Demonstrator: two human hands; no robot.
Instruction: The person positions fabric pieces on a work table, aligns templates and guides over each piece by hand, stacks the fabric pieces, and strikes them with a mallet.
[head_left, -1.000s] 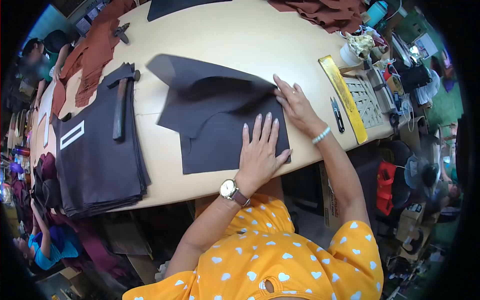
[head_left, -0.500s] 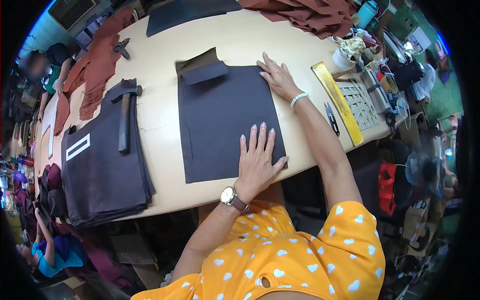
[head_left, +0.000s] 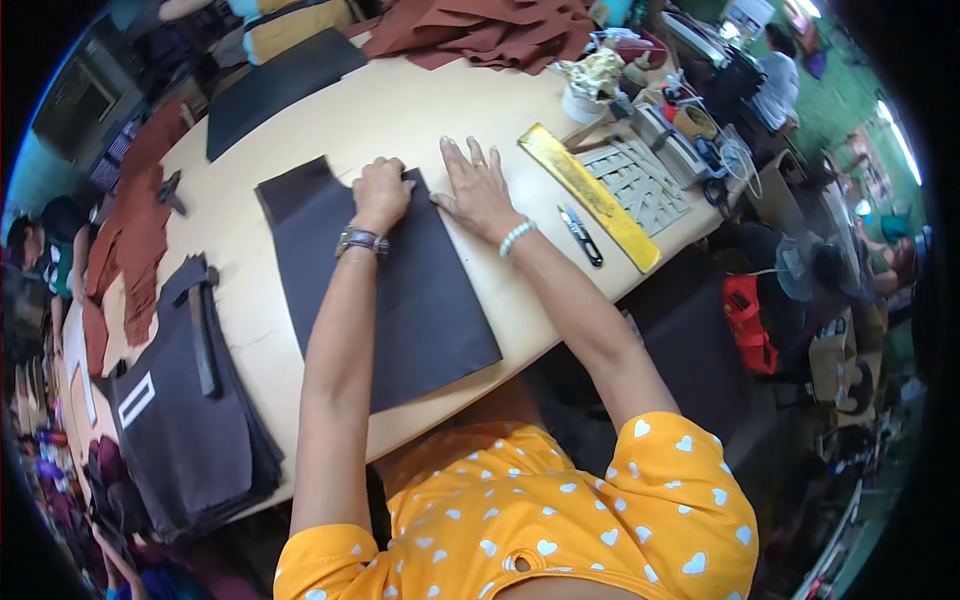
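A dark leather-like panel with a notched top edge lies flat on the table in front of me. My left hand, wearing a watch, rests at the panel's upper edge beside the notch. Its fingers are curled closed, and what is under or in them is hidden. Just right of the panel's upper right corner, my right hand lies with its fingers spread, the thumb close to the panel's edge.
A stack of dark panels bears a hammer and a white rectangular frame at left. Snips, a yellow ruler and a slatted grey mat lie at right. Reddish-brown pieces are heaped at the back.
My left hand has moved from the panel's lower part up to its top edge and curled closed. The raised flap at the panel's top now lies flat. The view has turned.
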